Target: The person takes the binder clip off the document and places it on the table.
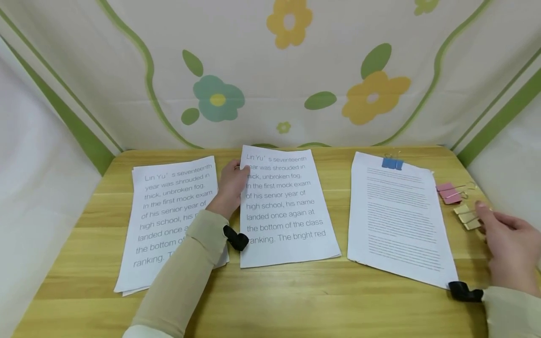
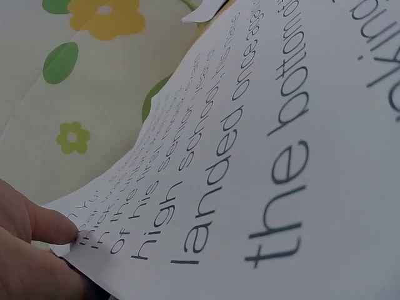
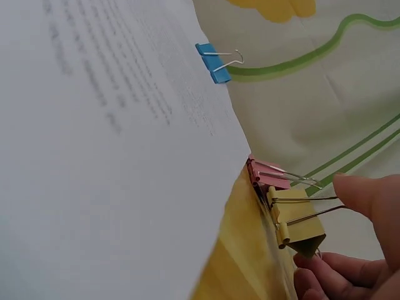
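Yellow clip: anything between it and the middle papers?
Yes: the blue-clipped papers lie between the yellow clip, pinched by the right hand, and the middle papers. Nothing else visible blocks that line.

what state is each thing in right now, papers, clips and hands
left papers: stacked, edges slightly uneven, no clip seen
middle papers: stacked, no clip seen
right papers: clipped at the top
blue clip: fastened on right papers
pink clip: loose on table
yellow clip: off the papers, held
left hand: pinching middle papers' left edge
right hand: pinching yellow clip
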Tool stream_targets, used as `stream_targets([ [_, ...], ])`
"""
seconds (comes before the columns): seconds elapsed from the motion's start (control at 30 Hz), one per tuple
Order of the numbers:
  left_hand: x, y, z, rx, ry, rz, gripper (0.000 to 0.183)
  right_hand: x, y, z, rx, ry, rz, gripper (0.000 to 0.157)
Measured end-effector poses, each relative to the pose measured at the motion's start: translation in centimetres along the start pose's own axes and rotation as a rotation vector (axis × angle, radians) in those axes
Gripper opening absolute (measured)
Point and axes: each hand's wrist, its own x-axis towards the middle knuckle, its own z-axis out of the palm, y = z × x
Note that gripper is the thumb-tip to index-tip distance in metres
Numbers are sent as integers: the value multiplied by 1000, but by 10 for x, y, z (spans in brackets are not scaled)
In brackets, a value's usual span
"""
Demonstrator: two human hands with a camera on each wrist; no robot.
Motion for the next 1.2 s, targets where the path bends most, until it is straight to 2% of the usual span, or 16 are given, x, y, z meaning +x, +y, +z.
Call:
stream_targets([
  [0.07,-1,1,0,4,3,9,46,2,2,-1,-121,8,-34,35],
  [0.1,-1,1,0,5,7,14,46,3,3,-1,-187,9,-56,41],
  [0.17,-2,2,0,15,20,20,44,3,4,0,-288,-1,-93,67],
  [0.23,-4,3,0,21,37,27,44,3,5,1,-339,-14,-107,91],
  [0.3,-6,4,0,46,64,43,47,1,5,4,-341,-48,-98,99],
  [0.37,-9,5,0,82,95,64,52,-1,3,5,-319,-70,-70,101],
  [0.5,-17,9,4,174,164,124,61,-8,-4,2,-261,-42,-71,101],
  [0.57,-21,12,8,194,170,160,61,-12,-8,0,-190,-10,-82,79],
  [0.63,-26,15,13,195,164,199,59,-17,-11,-1,-116,14,-102,51],
  [0.67,-29,18,16,191,156,219,58,-20,-12,-1,-94,21,-120,41],
  [0.73,-35,22,23,173,136,261,55,-25,-15,0,-80,35,-160,34],
  [0.9,-51,29,46,118,79,332,49,-38,-19,3,-186,61,-257,64],
  [0.97,-59,30,57,95,43,336,46,-40,-22,4,-199,59,-271,71],
  [1.0,-63,30,63,84,21,340,45,-41,-23,4,-202,53,-279,69],
  [1.1,-75,27,82,76,-67,322,42,-42,-25,4,-251,-5,-342,60],
  [1.2,-88,22,102,91,-176,285,37,-45,-25,6,-376,-120,-478,62],
])
